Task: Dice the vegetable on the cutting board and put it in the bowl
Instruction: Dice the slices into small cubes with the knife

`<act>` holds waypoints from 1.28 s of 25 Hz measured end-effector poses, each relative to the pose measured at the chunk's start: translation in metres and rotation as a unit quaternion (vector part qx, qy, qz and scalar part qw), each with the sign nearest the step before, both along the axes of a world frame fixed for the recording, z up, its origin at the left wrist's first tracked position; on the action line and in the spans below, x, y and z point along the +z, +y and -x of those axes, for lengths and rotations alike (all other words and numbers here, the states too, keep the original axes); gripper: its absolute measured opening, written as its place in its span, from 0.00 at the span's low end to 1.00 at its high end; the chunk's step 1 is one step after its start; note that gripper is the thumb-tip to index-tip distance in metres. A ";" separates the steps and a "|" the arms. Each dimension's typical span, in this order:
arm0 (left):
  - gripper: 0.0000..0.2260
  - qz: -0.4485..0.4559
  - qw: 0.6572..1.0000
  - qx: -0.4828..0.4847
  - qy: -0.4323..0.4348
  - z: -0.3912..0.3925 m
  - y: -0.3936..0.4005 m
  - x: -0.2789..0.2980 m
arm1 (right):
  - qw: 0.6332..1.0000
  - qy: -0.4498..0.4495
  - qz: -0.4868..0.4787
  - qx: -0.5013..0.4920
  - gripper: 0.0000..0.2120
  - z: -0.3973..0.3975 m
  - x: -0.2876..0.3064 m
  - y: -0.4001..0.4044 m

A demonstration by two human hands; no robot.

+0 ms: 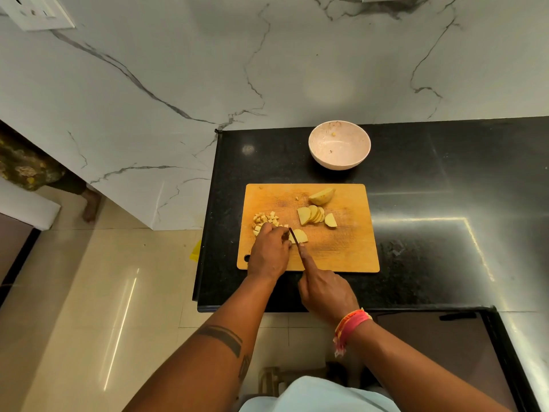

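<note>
The dicing is underway and sits somewhere in its middle. The left hand [269, 251] is pressing down on a slice [299, 235] near the left front of the board [341, 254], its grip clenched over the piece with fingertips curled in. The right hand [323, 292] is grasping the knife [297, 242], forefinger running along the spine, and the blade is standing against the slice just beside the left fingers. A heap of cubes [265, 219] is lying just behind the left hand. More to cut is waiting on the board: a fanned row of slices [313, 215], one loose slice [330, 220] to its right, and an uncut chunk [321, 196] toward the far edge.

The next move is likely calling for short downward strokes across the held slice, with the left fingers creeping back ahead of the blade, since the two are nearly touching. After that the row and the chunk are still needing the same treatment before anything goes over.

The bowl [319, 156] is standing on the black tabletop [430, 179] just behind the board, apart from it, holding only a speck or two. Nothing is lying between board and bowl, so the transfer path is looking clear. To the left the tabletop ends and the floor [89, 292] is dropping away close to the cubes, so a careless sweep could be sending pieces off the board's left side.
</note>
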State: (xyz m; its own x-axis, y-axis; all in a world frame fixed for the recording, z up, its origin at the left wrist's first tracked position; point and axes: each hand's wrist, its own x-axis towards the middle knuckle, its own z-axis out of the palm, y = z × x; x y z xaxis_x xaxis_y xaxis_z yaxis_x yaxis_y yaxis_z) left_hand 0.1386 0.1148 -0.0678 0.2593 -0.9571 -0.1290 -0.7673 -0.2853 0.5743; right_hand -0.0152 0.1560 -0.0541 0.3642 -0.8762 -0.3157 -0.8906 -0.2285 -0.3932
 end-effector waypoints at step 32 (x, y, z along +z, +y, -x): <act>0.14 0.027 0.994 -0.035 -0.098 -0.001 -0.006 -0.008 | 1.000 -0.016 -0.019 -0.002 0.36 -0.014 -0.016 0.000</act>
State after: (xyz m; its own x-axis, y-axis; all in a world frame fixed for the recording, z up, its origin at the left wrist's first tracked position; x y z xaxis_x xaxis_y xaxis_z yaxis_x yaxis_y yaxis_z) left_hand 0.1391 0.1087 -0.0762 0.2070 -0.9779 -0.0301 -0.8828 -0.2000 0.4250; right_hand -0.0015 0.1562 -0.0704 0.3714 -0.8649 -0.3376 -0.8783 -0.2094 -0.4298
